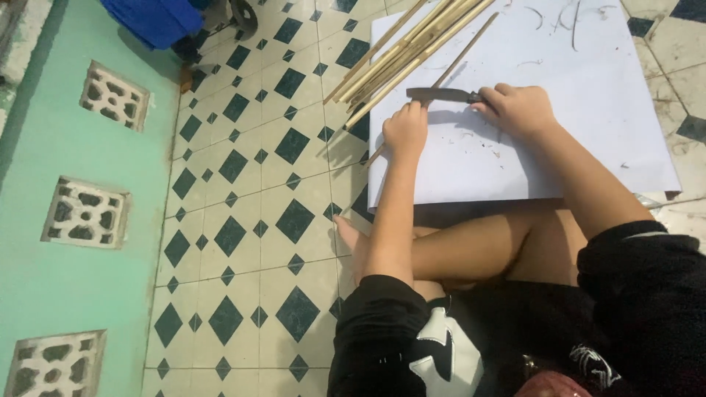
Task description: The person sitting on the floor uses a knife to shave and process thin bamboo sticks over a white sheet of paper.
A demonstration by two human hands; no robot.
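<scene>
My left hand [406, 131] grips a thin bamboo stick [456, 60] that runs diagonally up to the right over a white sheet [588, 110] on the floor. My right hand [518, 109] is closed around the handle of a dark knife [439, 94], whose blade points left and lies across the stick just above my left hand. A bundle of pale bamboo sticks [404, 53] lies across the sheet's top left corner and onto the tiles. Thin shavings are scattered on the sheet.
I sit on a floor of cream tiles with dark diamonds [250, 220], legs folded below the sheet. A green wall with patterned vent blocks [84, 213] runs along the left. A blue container [158, 18] stands at the top left.
</scene>
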